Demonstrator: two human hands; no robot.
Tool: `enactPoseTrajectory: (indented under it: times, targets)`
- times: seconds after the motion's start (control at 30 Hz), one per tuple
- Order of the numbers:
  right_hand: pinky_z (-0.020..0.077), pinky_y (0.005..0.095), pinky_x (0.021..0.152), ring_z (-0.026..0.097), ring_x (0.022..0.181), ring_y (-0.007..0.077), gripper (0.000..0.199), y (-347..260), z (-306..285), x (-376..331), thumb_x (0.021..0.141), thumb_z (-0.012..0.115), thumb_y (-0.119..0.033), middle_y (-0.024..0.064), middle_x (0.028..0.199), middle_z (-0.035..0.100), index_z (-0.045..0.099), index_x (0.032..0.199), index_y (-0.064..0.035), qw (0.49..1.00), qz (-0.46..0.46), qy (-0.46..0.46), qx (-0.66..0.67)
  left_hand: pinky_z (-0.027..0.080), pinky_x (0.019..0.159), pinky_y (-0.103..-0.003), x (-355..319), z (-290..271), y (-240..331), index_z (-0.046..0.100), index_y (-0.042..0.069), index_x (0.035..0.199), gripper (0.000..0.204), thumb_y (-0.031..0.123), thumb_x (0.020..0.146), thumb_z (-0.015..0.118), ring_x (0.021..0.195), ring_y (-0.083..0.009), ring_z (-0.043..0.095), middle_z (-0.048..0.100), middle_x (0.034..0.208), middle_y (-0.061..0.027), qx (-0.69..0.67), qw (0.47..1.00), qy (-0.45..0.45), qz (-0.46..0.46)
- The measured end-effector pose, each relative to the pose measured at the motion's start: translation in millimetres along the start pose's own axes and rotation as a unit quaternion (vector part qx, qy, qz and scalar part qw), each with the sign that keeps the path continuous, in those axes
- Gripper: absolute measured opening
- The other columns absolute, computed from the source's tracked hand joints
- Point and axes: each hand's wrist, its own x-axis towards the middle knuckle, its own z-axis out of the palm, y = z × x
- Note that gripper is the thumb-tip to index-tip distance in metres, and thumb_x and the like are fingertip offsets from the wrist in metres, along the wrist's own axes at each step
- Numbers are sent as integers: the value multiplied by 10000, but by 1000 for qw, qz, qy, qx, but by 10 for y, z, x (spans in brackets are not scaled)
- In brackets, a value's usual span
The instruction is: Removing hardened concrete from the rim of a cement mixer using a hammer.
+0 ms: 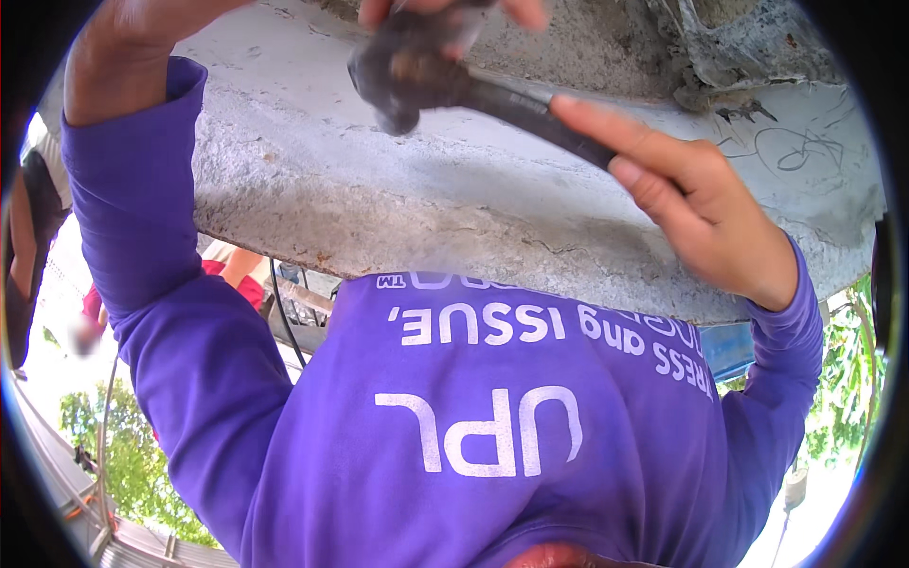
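Across the upper middle is a dark tool (535,114) with a long straight black handle and a bulky, rounded head; motion blurs the head, so its exact kind is unclear. My right hand (705,204) grips the far end of the handle, thumb below and index finger laid along it. My left hand (526,11) is mostly cut off by the top edge, with blurred fingers showing on both sides of the tool's head. Under the tool lies a weathered, pale grey slab-like surface (284,123) with a rough front edge, close against my purple shirt (454,379).
A rough, dirty grey casting (757,43) rises at the upper right, beside scribbled lines on the pale surface. Behind my left arm, a person in red (248,279) is partly visible near a black cable (282,312). Green foliage (847,379) shows on the right.
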Motion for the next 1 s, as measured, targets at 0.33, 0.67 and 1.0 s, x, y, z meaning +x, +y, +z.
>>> enactPoseTrajectory:
  times: [0.33, 0.67, 1.0]
  targets:
    - [495, 345, 730, 653, 741, 226, 404, -106, -54, 32, 933, 472, -38, 217, 943, 657, 519, 1329, -108, 984, 133, -87, -78, 374, 1034, -358, 47, -24, -406, 482, -50, 1324, 596, 144, 761, 500, 1155, -270, 560, 627, 1165, -205, -48, 971, -73, 224]
    - [470, 354, 698, 599, 688, 233, 371, 298, 92, 118, 960, 466, -131, 152, 886, 671, 524, 1326, -123, 997, 53, -20, -48, 401, 1020, -389, 213, 156, 34, 385, -3, 1401, 679, 213, 778, 544, 1216, -352, 506, 471, 1369, -219, 162, 982, -94, 36]
    - [407, 423, 581, 519, 554, 304, 365, 400, 18, -1, 952, 487, -162, 177, 612, 532, 540, 1314, -166, 994, -64, 13, -88, 433, 977, -420, 306, 222, -332, 640, 46, 1173, 537, 223, 693, 476, 1105, -284, 589, 636, 1173, -141, -46, 990, -32, 128]
